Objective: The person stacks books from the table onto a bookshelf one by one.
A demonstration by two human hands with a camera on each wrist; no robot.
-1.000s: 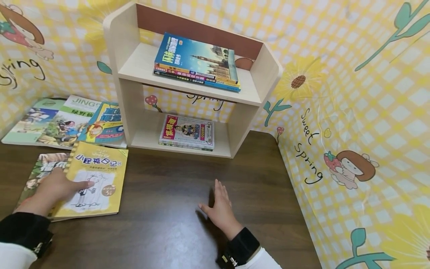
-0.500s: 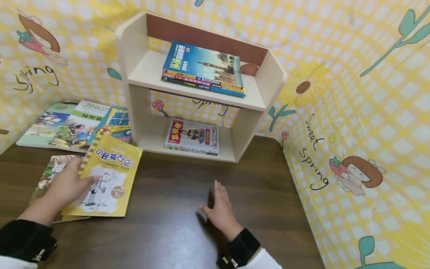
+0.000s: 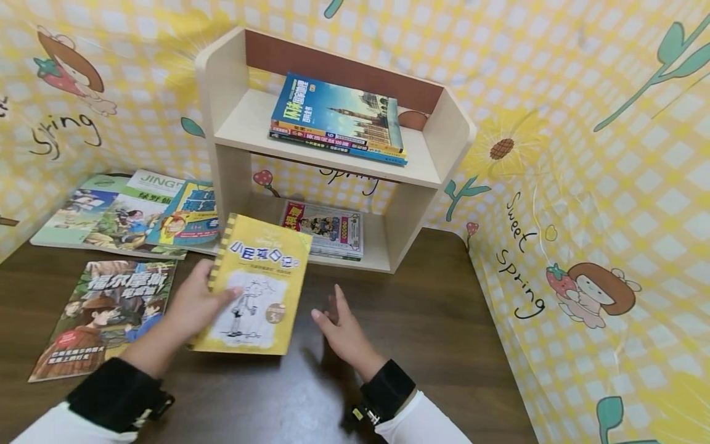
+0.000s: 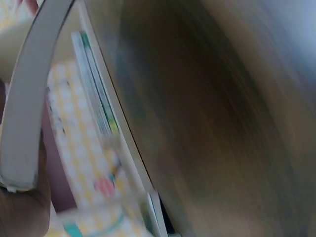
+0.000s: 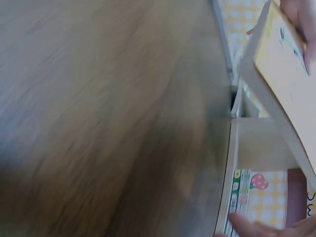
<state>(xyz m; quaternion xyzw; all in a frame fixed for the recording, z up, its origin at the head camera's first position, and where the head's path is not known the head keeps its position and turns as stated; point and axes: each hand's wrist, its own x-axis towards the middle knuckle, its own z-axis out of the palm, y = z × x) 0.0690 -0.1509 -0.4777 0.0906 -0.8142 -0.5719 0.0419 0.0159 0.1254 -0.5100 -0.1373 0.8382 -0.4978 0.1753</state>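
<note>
My left hand [image 3: 194, 302] grips a yellow paperback book [image 3: 266, 277] by its left edge, with the thumb lying across the front cover. The book is raised over the table and tilted, its top corner covering part of the lower shelf. In the left wrist view, the book's edge [image 4: 24, 113] stands above the gripping hand [image 4: 24, 212]. My right hand [image 3: 346, 333] is just right of the book, thumb and fingers spread, holding nothing. A comic-style book [image 3: 105, 314] lies flat left of my left forearm.
A cream two-tier bookshelf [image 3: 333, 161] stands behind my hands. A stack topped by a blue book [image 3: 338, 111] lies on its upper shelf; more books [image 3: 333, 231] lie on the lower one. Several overlapping books [image 3: 127, 213] lie left of the shelf. Checked cloth [image 3: 588, 185] borders the table.
My left hand has lifted the yellow book off the comic-style book and carried it right, uncovering the cover beneath. My right hand has shifted slightly left and up.
</note>
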